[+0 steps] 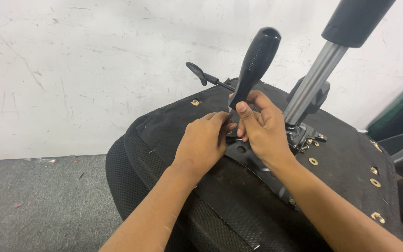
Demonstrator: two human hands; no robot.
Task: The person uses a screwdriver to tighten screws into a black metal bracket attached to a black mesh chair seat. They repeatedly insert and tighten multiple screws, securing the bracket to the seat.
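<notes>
Two bare forearms are reaching up from the bottom edge over an upturned office chair seat (173, 140), whose underside is covered in black fabric with mesh wrapping round its near edge. The left hand (204, 142) is resting on the seat, its fingers curling in toward the black metal plate (248, 156) bolted at the middle; what its grip is pinching is hidden behind the fingers, so I cannot tell whether it is closed on anything. Just beside it and touching it, the right hand (262, 128) is grasping the lower end of a screwdriver (255, 65), thumb up against the neck. The tool is standing nearly upright, leaning slightly right, its tip down at the plate and hidden by the hands; the handle is fat, black, ribbed along its length and rounded glossy at the top. Brass-coloured washers (313, 161) are dotting the fabric to the right. Further back, a silver gas-lift column (313, 84) is rising at an angle, and a black lever (204, 74) is pointing toward the scuffed white wall (71, 70).
</notes>
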